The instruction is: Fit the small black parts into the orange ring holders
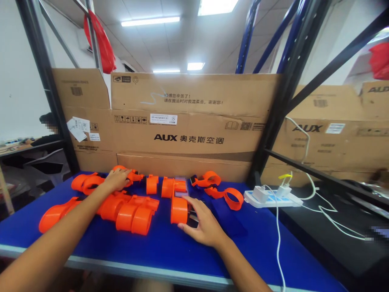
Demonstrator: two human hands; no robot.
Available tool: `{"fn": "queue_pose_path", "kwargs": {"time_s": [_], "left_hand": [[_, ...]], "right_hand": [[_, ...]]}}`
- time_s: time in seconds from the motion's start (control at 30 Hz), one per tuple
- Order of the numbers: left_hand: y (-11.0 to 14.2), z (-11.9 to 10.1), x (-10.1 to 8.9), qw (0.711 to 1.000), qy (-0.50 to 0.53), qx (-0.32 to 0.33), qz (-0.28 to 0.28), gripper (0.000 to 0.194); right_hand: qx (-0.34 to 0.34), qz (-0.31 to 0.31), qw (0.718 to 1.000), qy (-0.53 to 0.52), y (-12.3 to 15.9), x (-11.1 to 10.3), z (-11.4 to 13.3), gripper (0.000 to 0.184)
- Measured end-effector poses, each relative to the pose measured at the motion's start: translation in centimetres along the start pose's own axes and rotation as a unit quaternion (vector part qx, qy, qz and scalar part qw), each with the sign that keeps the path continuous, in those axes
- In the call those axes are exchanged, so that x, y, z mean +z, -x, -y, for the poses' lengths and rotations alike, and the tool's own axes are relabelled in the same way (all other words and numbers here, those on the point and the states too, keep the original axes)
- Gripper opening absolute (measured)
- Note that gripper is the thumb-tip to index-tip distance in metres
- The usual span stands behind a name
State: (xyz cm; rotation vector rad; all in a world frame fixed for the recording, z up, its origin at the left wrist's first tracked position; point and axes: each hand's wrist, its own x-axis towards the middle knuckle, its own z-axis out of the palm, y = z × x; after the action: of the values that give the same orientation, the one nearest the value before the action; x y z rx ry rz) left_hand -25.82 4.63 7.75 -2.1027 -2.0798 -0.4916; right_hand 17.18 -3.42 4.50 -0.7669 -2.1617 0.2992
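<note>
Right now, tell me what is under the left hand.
Orange pieces show around the left hand, on the blue tabletop. What lies directly beneath its palm and fingers is covered, so I can't tell how many pieces it touches.

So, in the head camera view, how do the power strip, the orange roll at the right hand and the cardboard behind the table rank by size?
1. Cardboard, by far the largest
2. Power strip, long but low
3. Orange roll at the right hand

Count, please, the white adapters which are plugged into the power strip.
2. One adapter is toward the left end of the power strip; the other adapter is farther right. Another could be hidden behind them.
</note>
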Motion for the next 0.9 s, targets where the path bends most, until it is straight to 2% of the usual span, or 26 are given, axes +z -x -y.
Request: {"fn": "queue_pose_path", "kwargs": {"time_s": [0.13,0.3,0.4,0.53,0.63,0.7,0.8,0.9], "left_hand": [[-0.8,0.5,0.2,1.0,-0.007,0.001,-0.002,0.049],[-1.6,-0.1,0.1,0.997,0.079,0.023,0.002,0.048],[-1.5,-1.0,0.2,0.993,0.106,0.049,-0.021,0.045],[-1.4,-2.1,-0.6,0.987,0.091,0.095,-0.096,0.038],[-1.3,-2.8,-1.9,0.976,0.086,0.111,-0.165,0.034],[-1.2,-3.6,-2.9,0.964,0.098,0.119,-0.215,0.034],[-0.9,-5.6,-4.3,0.937,0.139,0.126,-0.296,0.031],[-0.1,-8.9,-5.7,0.901,0.186,0.136,-0.368,0.024]], "right_hand": [[-0.009,0.031,0.999,-0.003,0.2,0.1,0.4,0.08],[-0.019,0.075,0.997,0.013,0.3,0.3,0.5,0.075],[-0.03,0.108,0.994,0.013,0.1,0.4,0.6,0.073],[-0.026,0.146,0.989,0.016,-0.1,0.8,0.8,0.075],[-0.022,0.166,0.986,0.013,-0.2,1.4,1.3,0.084],[-0.018,0.179,0.984,0.011,-0.3,1.9,1.8,0.084],[0.0,0.174,0.985,0.012,-0.7,3.1,2.7,0.079],[0.02,0.157,0.987,0.013,-1.1,4.3,3.4,0.079]]}}
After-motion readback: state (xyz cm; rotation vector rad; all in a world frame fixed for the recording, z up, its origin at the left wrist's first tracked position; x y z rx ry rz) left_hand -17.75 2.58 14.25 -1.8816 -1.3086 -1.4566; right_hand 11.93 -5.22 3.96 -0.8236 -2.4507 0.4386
